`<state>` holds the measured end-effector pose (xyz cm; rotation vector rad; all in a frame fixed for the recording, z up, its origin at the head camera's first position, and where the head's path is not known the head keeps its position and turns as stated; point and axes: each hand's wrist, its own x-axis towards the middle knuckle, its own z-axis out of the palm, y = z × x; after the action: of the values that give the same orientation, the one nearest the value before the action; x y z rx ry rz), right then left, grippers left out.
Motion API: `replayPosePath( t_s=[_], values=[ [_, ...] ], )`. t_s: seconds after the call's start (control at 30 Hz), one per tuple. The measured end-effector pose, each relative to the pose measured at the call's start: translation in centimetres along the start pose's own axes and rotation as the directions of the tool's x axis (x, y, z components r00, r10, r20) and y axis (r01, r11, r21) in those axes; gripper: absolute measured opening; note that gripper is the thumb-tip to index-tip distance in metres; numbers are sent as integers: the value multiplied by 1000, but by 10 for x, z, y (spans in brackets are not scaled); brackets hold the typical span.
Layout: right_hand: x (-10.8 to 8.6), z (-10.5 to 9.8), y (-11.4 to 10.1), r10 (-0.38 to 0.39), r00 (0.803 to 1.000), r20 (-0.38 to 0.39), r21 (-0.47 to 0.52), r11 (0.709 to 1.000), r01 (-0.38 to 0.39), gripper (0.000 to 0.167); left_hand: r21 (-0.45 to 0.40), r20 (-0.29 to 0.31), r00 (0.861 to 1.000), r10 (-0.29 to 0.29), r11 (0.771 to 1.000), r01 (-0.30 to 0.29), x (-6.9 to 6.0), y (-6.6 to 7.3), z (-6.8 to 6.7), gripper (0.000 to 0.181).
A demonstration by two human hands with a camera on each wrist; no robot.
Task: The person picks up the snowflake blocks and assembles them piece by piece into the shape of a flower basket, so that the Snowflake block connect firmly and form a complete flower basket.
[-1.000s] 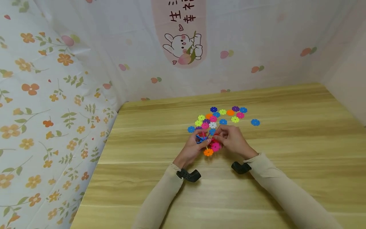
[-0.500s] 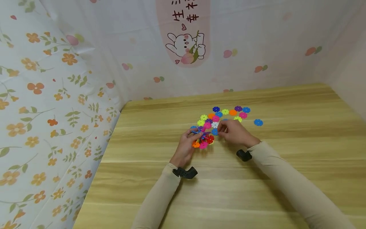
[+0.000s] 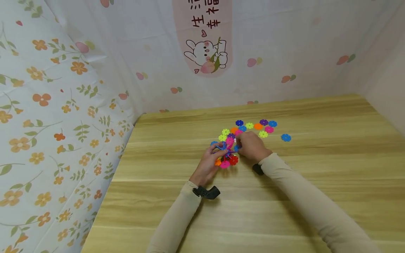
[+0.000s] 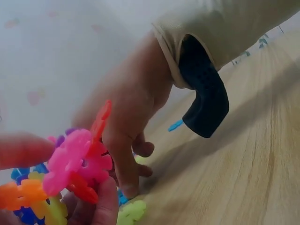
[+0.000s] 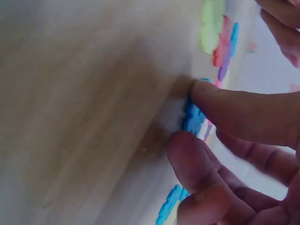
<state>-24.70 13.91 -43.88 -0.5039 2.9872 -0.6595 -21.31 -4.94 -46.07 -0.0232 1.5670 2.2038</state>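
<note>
Right wrist shows fingertips (image 5: 206,96) flanking a blue disc (image 5: 192,121); head doesn't.

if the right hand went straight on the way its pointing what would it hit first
Most likely the blue disc just ahead of the right hand, though whether they already touch is unclear.
</note>
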Motion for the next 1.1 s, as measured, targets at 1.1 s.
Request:
replayPosePath(
  t_s=[1.1],
  values=[
    [-33, -4, -16, -44, 978, -204, 333, 936, 111, 8, 206, -161, 987, 9, 978, 25, 1, 0, 12, 40]
  ],
)
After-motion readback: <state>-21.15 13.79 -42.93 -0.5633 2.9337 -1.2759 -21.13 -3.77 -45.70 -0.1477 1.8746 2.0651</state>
